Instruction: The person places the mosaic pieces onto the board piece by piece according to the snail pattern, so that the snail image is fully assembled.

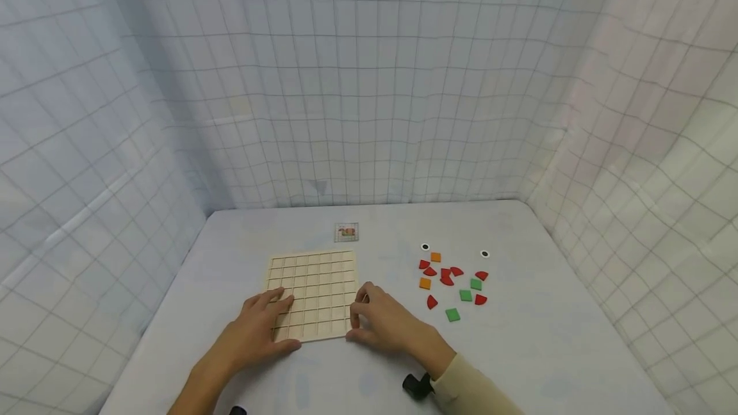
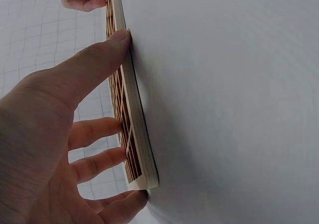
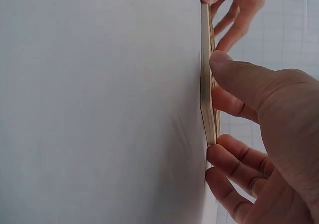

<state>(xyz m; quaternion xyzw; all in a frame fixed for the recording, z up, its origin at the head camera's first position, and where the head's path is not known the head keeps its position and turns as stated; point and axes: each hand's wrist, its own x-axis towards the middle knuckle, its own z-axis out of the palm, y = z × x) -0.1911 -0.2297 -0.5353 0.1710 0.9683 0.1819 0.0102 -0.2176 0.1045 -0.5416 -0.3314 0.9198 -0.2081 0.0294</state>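
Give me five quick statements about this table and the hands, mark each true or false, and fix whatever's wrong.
1. The left hand touches the grid board. True.
2. The green squares lie on the board. False: the green squares lie on the table, right of the board.
3. The picture card lies beyond the board's far edge. True.
4. Four orange squares are visible. False: there are two.
5. The right hand is at the board's near right corner. True.

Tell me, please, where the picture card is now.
In the head view, the picture card lies just beyond the far right corner of the pale grid board.
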